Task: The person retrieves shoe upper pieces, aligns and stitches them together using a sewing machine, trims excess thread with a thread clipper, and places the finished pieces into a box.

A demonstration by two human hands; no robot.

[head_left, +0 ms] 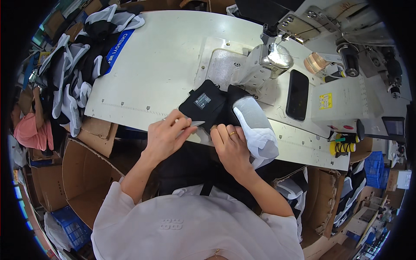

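Observation:
A shoe upper lies at the front edge of the sewing machine table, with a black tongue (203, 102) bearing a white printed patch and a grey and white padded part (255, 121) to its right. My left hand (169, 133) is closed by the tongue's lower edge. From its fingers sticks a small pointed silvery blade (197, 123); its handle is hidden in the hand. My right hand (230, 145), with a ring on one finger, is closed on the upper's lower edge, between the tongue and the white part. The two hands are a short way apart.
Behind the upper rises the sewing machine's post (255, 69). A black phone (297, 95) lies to its right. Black and white uppers (65, 82) pile up at the far left. Cardboard boxes (86, 173) stand below the table edge. A person in pink (32, 125) sits at far left.

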